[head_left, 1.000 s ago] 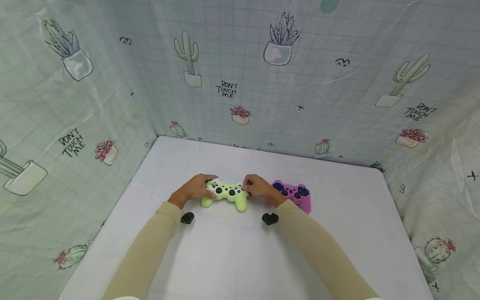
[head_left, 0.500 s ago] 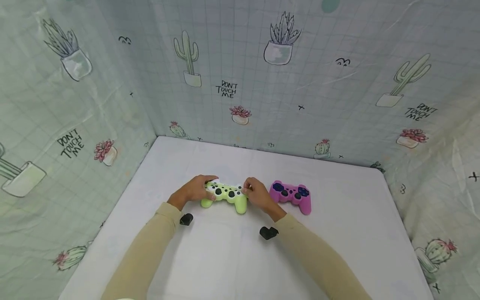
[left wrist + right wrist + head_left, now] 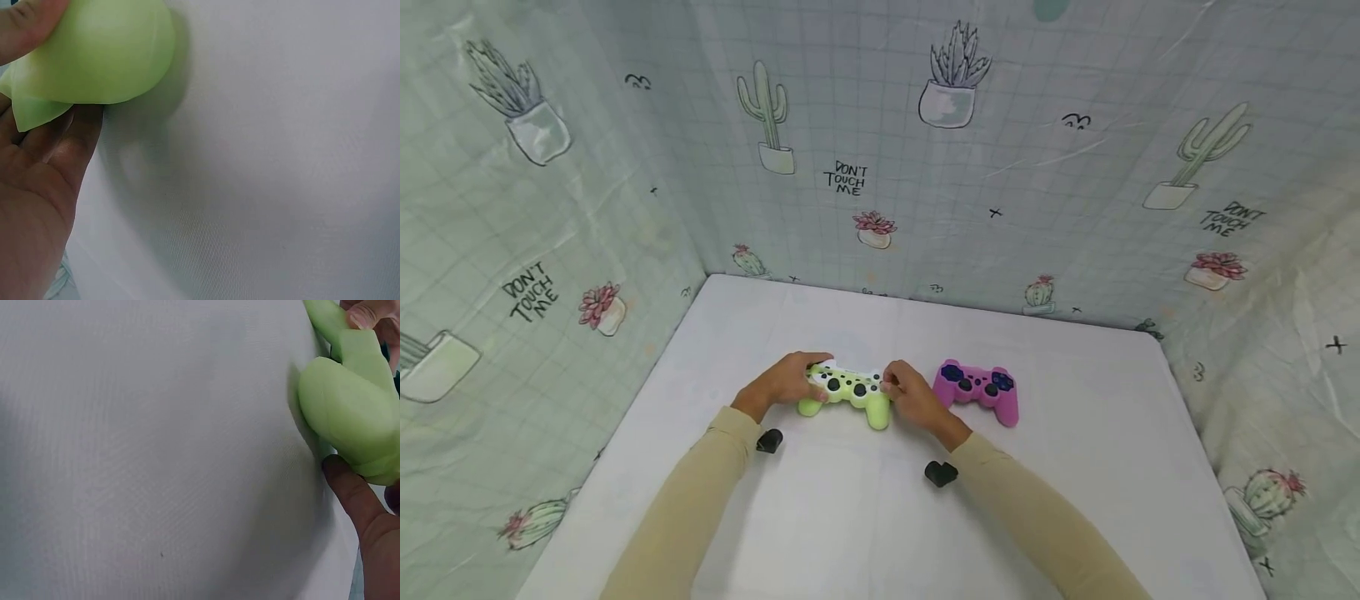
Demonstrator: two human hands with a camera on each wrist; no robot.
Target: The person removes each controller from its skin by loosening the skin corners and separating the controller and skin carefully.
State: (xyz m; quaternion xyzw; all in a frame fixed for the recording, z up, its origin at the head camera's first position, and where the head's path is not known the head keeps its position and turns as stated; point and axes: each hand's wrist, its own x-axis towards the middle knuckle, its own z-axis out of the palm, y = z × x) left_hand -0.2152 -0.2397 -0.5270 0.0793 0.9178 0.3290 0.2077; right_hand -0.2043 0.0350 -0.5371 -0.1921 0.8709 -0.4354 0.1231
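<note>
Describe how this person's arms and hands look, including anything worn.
The left sleeve and right sleeve are long, plain and tan. The left hand and right hand wear no gloves. A small black piece shows by the left sleeve, another by the right; whether they're attached is unclear.

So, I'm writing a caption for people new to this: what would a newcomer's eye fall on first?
Probably the lime-green and white controller on the white table, gripped at its left end by the left hand, with the right hand at its right end. Next would come the bright pink controller lying further right. The pale sheet behind the table, printed with potted cacti and "DON'T TOUCH ME", likely draws the eye too.
</note>
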